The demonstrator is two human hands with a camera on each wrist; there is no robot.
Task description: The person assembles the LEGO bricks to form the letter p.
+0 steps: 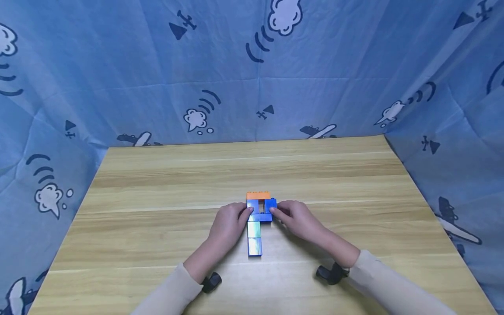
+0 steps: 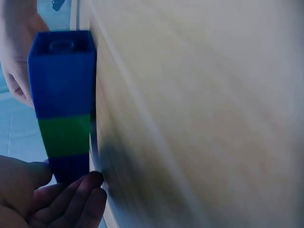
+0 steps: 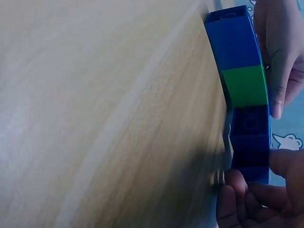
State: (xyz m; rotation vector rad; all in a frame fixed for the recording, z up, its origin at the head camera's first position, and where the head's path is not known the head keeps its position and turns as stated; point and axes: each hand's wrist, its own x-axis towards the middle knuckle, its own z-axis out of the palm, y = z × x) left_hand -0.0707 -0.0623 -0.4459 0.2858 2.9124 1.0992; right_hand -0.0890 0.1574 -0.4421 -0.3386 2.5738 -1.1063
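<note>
A flat figure of joined toy building bricks lies on the wooden table. An orange brick (image 1: 258, 195) tops it. Below that, two blue bricks stand either side of a small gap, above a blue crosswise brick (image 1: 264, 218). A green brick (image 1: 253, 229) and a blue end brick (image 1: 254, 246) form a tail toward me. My left hand (image 1: 230, 222) grips the left blue brick (image 1: 252, 204), thumb on top. With thumb and fingers, my right hand (image 1: 299, 219) pinches the right blue brick (image 1: 270, 203). The left wrist view shows fingertips (image 2: 95, 179) low beside the bricks.
The wooden table (image 1: 157, 188) reaches back to a blue patterned cloth (image 1: 220, 52), which also hangs along both sides. Black wrist cameras, left (image 1: 211, 282) and right (image 1: 332, 274), sit under my wrists close to the tabletop.
</note>
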